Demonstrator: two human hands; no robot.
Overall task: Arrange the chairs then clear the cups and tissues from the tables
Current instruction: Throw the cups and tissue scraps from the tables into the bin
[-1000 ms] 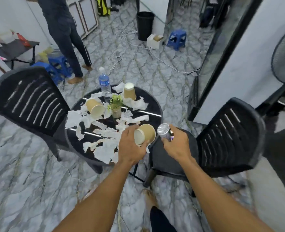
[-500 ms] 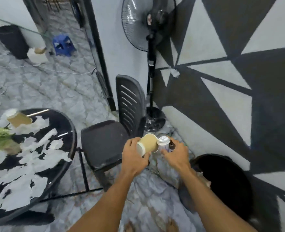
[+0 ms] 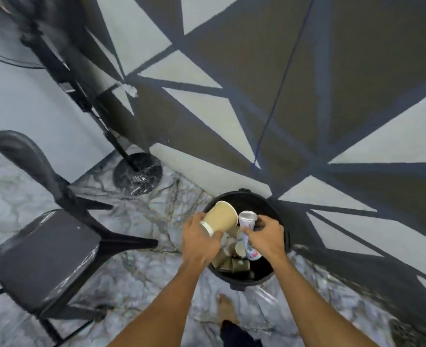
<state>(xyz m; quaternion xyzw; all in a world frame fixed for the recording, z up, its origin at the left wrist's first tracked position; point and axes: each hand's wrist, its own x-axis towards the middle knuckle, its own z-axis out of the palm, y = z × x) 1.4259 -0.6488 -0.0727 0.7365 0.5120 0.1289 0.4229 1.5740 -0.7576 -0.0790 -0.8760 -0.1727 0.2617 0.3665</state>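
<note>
Both hands are over a black round bin (image 3: 280,216) that stands against the patterned wall. My left hand (image 3: 198,240) grips a tan paper cup (image 3: 221,217), held with its bottom pointing up and away from me. My right hand (image 3: 264,237) holds a silver drink can (image 3: 247,219) by its side, above the bin's opening. Inside the bin lie several used paper cups (image 3: 234,259) and another can. A black plastic chair (image 3: 44,251) stands to the left.
A standing fan's round base (image 3: 137,172) and pole sit on the marble floor behind the chair. The wall with grey and dark triangles is close behind the bin. My bare foot (image 3: 225,306) is just in front of the bin.
I have turned right, away from the round table, and now stand over the bin. Both hands carried the cup and can from the table to above the bin's opening.
</note>
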